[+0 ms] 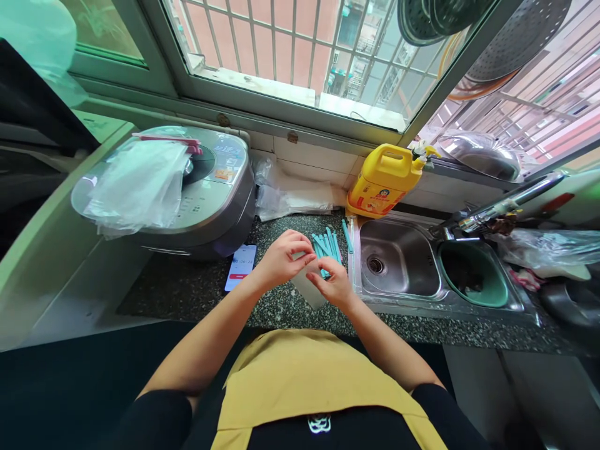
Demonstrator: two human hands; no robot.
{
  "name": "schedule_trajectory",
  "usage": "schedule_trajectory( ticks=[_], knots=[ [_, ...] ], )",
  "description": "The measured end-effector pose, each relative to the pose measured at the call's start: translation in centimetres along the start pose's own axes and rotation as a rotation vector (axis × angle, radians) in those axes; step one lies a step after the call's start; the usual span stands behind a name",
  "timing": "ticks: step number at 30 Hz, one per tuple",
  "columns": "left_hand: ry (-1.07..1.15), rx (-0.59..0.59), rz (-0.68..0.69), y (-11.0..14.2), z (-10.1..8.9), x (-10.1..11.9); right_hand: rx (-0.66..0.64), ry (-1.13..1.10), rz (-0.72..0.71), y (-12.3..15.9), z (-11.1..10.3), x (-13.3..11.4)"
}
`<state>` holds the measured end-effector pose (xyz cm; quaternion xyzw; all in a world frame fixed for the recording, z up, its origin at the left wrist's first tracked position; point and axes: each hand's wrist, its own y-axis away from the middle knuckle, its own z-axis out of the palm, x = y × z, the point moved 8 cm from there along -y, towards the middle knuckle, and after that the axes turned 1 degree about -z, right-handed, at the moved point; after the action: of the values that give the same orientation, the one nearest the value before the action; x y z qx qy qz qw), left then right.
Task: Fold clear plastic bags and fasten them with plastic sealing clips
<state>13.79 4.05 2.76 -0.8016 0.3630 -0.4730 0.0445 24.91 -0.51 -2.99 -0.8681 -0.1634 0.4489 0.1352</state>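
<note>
Small clear bag (310, 289) over the tabletop (276, 309), just short of the teal strips (334, 245); left hand (282, 257) pinches its upper edge, fingers drawn together. Right hand (336, 286) has thumb and forefinger curled at the same end; can't tell if they close on film. Likely featherlight, limp, slippery, easily creased; best held by opposite edges near the top.

Both hands (311, 269) raised—fingers curled.
</note>
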Motion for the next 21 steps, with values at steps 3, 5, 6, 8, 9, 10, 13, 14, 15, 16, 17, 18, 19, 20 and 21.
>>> schedule_trajectory(
  ticks=[3, 5, 6, 8, 9, 10, 13, 14, 15, 16, 17, 18, 19, 20, 21],
  knots=[
    [0.018, 0.017, 0.005, 0.1, 0.1, -0.3, -0.020, 0.045, 0.003, 1.1, 0.5, 0.9],
    [0.032, 0.008, 0.016, 0.1, 0.3, -0.3, -0.024, 0.067, 0.006, 1.8, 0.7, 1.4],
    [0.038, 0.006, 0.020, 0.1, 0.3, -0.2, -0.022, 0.067, 0.005, 2.0, 0.8, 1.4],
    [0.037, -0.002, 0.027, 0.0, 0.5, 0.0, -0.019, 0.043, -0.002, 2.1, 0.7, 1.3],
    [0.034, -0.022, 0.034, 0.0, 0.7, 0.2, -0.015, 0.022, -0.004, 1.9, 0.6, 1.2],
    [0.034, -0.050, 0.043, 0.0, 0.9, 0.4, -0.009, 0.003, -0.006, 1.7, 0.5, 1.0],
    [0.120, -0.022, 0.036, 0.2, 0.5, 0.1, 0.026, -0.047, -0.003, 1.0, 0.0, 0.4],
    [0.195, 0.042, 0.011, 0.4, -0.1, -0.5, 0.044, -0.069, 0.007, 0.8, -0.3, 0.3],
    [0.284, 0.114, -0.025, 0.8, -0.7, -1.4, 0.061, -0.098, 0.023, 0.7, -0.5, 0.4],
    [0.385, 0.167, -0.068, 1.2, -1.0, -2.5, 0.077, -0.131, 0.042, 0.6, -0.7, 0.5],
    [0.491, 0.182, -0.115, 1.7, -0.8, -3.5, 0.092, -0.165, 0.063, 0.5, -0.9, 0.7],
    [0.588, 0.159, -0.167, 2.2, -0.2, -4.5, 0.103, -0.194, 0.083, 0.5, -1.0, 0.9],
    [0.669, 0.117, -0.225, 2.6, 0.7, -5.4, 0.107, -0.215, 0.101, 0.4, -1.0, 1.1],
    [0.731, 0.075, -0.290, 3.1, 1.8, -6.1, 0.104, -0.228, 0.120, 0.5, -1.0, 1.3],
    [0.779, 0.054, -0.362, 3.6, 2.8, -6.7, 0.097, -0.235, 0.140, 0.5, -0.8, 1.5]
  ],
)
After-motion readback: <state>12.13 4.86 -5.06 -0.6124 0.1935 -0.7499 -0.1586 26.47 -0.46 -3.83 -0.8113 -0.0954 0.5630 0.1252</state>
